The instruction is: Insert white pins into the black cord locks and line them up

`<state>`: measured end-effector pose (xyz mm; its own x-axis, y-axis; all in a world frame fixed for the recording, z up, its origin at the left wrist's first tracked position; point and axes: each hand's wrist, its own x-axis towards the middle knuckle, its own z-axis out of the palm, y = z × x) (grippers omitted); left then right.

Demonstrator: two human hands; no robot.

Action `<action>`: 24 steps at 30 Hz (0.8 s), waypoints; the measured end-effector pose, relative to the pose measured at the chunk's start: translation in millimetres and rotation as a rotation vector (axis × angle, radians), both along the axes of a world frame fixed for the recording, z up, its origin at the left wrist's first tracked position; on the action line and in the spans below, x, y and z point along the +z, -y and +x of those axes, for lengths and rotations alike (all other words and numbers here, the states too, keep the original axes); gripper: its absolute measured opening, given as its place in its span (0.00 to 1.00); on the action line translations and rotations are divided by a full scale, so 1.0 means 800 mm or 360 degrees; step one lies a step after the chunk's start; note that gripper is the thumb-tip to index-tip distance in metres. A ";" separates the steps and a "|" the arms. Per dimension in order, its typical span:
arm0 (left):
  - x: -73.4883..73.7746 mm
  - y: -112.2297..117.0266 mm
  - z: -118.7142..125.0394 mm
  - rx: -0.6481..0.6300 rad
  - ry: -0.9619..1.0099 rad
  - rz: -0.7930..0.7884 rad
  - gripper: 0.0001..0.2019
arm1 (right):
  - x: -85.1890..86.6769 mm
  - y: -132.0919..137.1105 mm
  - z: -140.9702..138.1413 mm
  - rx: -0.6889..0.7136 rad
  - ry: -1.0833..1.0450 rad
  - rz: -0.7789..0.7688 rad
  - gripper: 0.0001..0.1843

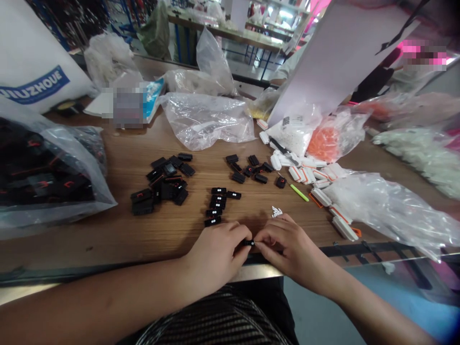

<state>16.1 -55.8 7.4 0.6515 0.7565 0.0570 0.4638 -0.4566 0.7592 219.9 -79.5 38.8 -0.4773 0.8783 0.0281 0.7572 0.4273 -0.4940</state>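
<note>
And here are the two hands, right up at the near edge! The left hand (217, 251) is curled in, thumb and fingers clamped on a small black connector (248, 243), its end with a white dot poking out toward the other hand. In comes the right hand (293, 247), forefinger and thumb drawn close together at that very end; whether they pinch the connector or some tiny piece, I cannot tell! So the connector sits squarely between the hands, low over the table edge.

Just beyond the left hand's knuckles, a cluster of white-dotted connectors (218, 198); right above the right hand's fingers, a little pile of white pins (276, 211)! Farther ahead, loose black housings (260, 178), and off beyond the right hand a lime-green pen (299, 192) beside white-and-orange housings (307, 175). Out past the left hand, a heap of black parts (167, 190), then a bulging bag of black parts (46, 179)!

All of it on a brown wood-grain tabletop (118, 239), clear plastic bags (212, 120) well ahead of both hands, and farther still, another workbench (233, 33) across the room
</note>
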 end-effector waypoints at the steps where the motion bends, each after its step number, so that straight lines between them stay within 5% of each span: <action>1: 0.000 0.000 0.000 0.0000 0.0005 0.0004 0.03 | 0.000 0.000 0.000 0.0004 0.0001 0.0006 0.06; 18: -0.004 0.000 0.001 0.0021 0.0018 -0.0005 0.04 | 0.002 0.016 -0.005 0.0110 0.0085 0.0336 0.09; 24: -0.004 0.001 0.001 0.0019 0.0038 0.0013 0.04 | 0.004 0.011 -0.004 0.0104 0.0034 0.0239 0.09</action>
<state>16.9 -56.9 4.4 0.6407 0.7638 0.0785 0.4512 -0.4572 0.7664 216.4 -88.5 41.8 -0.5354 0.8319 0.1462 0.7350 0.5441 -0.4047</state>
